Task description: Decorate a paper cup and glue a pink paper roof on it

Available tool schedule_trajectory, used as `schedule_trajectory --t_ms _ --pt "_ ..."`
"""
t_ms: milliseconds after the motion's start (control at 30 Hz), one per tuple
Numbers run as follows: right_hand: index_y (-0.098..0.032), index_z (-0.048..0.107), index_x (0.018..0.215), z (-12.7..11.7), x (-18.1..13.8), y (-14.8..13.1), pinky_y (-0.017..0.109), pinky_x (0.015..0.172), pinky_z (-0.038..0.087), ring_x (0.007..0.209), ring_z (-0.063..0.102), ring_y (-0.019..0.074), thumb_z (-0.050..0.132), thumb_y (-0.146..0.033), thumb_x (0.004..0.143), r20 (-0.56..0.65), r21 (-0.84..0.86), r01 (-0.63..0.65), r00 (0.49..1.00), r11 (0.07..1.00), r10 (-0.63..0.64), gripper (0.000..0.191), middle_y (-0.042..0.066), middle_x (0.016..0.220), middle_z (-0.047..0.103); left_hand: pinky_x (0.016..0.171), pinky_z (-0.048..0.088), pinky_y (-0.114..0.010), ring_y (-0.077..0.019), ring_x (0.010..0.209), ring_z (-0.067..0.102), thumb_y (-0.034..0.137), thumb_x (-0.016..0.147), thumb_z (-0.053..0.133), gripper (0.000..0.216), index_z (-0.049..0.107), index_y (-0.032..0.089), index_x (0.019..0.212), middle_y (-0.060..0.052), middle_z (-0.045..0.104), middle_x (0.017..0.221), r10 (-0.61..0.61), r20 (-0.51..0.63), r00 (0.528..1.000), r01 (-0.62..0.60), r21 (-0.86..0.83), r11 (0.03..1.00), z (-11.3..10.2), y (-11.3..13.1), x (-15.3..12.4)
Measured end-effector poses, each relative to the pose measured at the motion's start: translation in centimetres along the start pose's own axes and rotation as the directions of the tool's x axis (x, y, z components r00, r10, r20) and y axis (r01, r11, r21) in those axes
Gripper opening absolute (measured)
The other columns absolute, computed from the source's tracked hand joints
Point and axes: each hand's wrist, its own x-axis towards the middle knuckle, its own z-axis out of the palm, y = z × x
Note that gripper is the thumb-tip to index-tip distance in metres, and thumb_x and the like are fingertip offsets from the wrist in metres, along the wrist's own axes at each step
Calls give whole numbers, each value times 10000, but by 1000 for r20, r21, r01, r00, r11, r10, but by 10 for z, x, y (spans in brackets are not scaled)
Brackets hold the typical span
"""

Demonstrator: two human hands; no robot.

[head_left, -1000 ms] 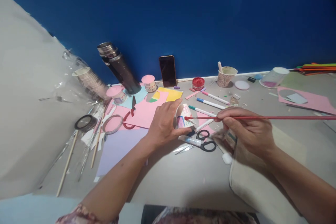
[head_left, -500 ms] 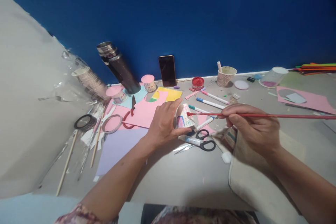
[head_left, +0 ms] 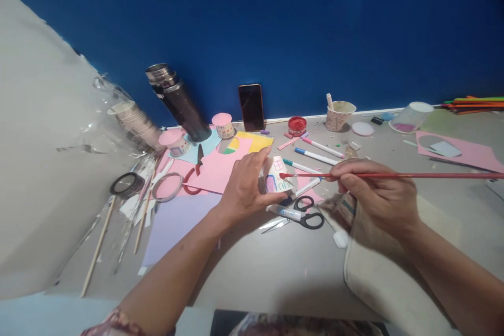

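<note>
My left hand (head_left: 246,181) is closed round a small white paper cup (head_left: 276,167) with a pink window and coloured marks drawn on it. The cup is held on its side or upside down above the table; which one I cannot tell. Between the fingertips of my right hand (head_left: 380,197) is a long red paintbrush (head_left: 429,175), level, its red-loaded tip at the cup's drawn side. An open pot of red paint (head_left: 296,126) stands behind. Black-handled scissors (head_left: 313,220) and a glue tube (head_left: 284,212) lie just below the cup.
At the back left stand a dark flask (head_left: 179,102), two pink-topped cups and a cup stack (head_left: 134,123). A phone (head_left: 251,106) leans on the blue wall. Several markers (head_left: 321,156) lie mid-table. A patterned cup (head_left: 339,116) and clear cup (head_left: 411,116) are at right, a cloth bag (head_left: 378,268) nearer.
The brush tip has shifted slightly down on the cup's side, and the pink window shows more clearly. Both hands keep nearly the same place and grip.
</note>
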Motion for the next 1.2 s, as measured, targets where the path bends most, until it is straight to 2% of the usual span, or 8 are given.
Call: schedule_trajectory --t_ms 167,333,500,633,767,1000,1200 --pt "-276 800 966 1 1 -3 294 609 578 644 704 166 664 -230 992 -17 10 8 1000 1000 -8 146 22 892 812 1013 490 -538 -384 1234 636 538 776 891 1068 278 252 1602 -157 664 1321 -13 34 999 12 5 1000 0 1 1" --pt "-273 801 918 3 3 -7 309 628 604 621 705 173 655 -279 1002 24 3 -13 1000 1000 13 169 27 846 806 1004 490 -535 -386 1224 640 510 764 907 1080 276 266 1605 -159 658 1343 -33 46 998 32 28 999 0 4 3" --pt "-271 794 884 4 3 -10 298 594 590 623 704 173 661 -282 1002 -16 28 -24 1000 999 24 178 25 826 798 982 497 -544 -395 1194 651 517 739 921 1090 297 266 1596 -155 673 1319 -41 64 997 39 38 999 0 5 3" --pt "-281 796 932 2 3 -7 304 656 601 695 733 182 647 -234 1003 38 10 11 999 1000 -11 172 18 856 803 976 501 -540 -399 1209 647 529 762 901 1071 293 255 1600 -169 663 1348 -36 65 997 33 52 998 0 5 3" --pt "-270 796 927 0 3 -5 308 634 581 664 719 178 652 -257 1004 -19 -9 16 1000 1000 -16 164 23 846 801 986 499 -535 -401 1229 644 541 770 891 1067 291 254 1605 -166 664 1345 -33 65 997 30 49 998 0 4 3" --pt "-265 789 903 1 4 -6 319 622 587 637 710 182 666 -333 997 -9 -24 -30 1000 999 29 169 33 833 807 986 500 -528 -389 1215 652 559 781 879 1087 254 278 1625 -152 666 1330 -16 53 998 14 39 999 -1 5 3" --pt "-274 792 874 2 5 -8 306 626 587 675 731 189 660 -294 995 -16 -18 -10 1000 1000 10 180 20 787 791 978 504 -523 -385 1199 659 539 772 893 1097 259 271 1627 -148 678 1316 0 30 1000 -1 38 999 0 5 2"
